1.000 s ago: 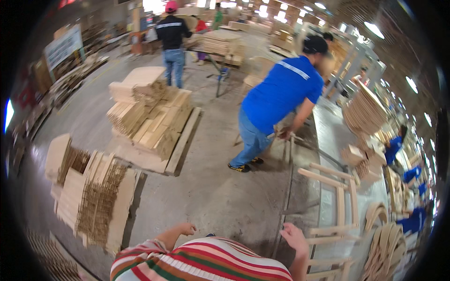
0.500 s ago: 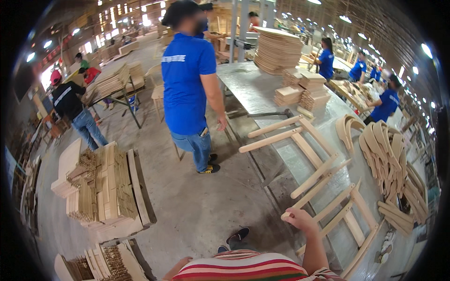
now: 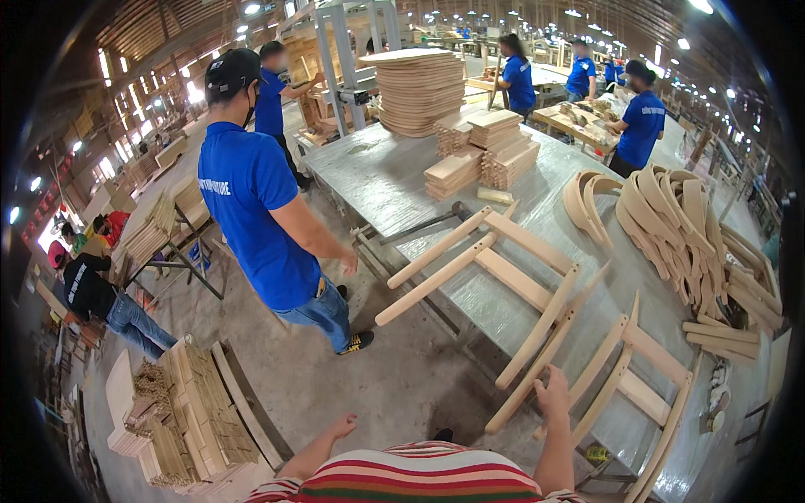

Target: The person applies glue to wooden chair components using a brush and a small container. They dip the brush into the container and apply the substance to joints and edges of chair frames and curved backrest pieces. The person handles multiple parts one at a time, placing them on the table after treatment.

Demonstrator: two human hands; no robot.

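A pale wooden chair frame [image 3: 513, 281] lies on the metal-topped table [image 3: 352, 159], its legs reaching past the near edge. To its right rests a second, similar chair frame [image 3: 644, 396]. My right hand [image 3: 552, 394] is between the two frames, beside the long leg of the first one. Its fingers are apart and nothing shows in them; whether it touches the wood I cannot tell. Low over the floor, my left hand [image 3: 342, 426] is empty, its fingers loosely stretched out.
A co-worker in a blue shirt [image 3: 251, 210] stands at the table's left side. Stacked wooden slats [image 3: 495, 138], a pile of round-edged boards [image 3: 419, 94] and curved wooden parts [image 3: 671, 226] occupy the table. Boards are piled [image 3: 197, 411] on the floor at left. A clamp bar [image 3: 423, 225] juts from the table's edge.
My right hand has let go of the first frame's leg end. My left hand has come further into view. The view has turned right, and the blue-shirted co-worker appears nearer.
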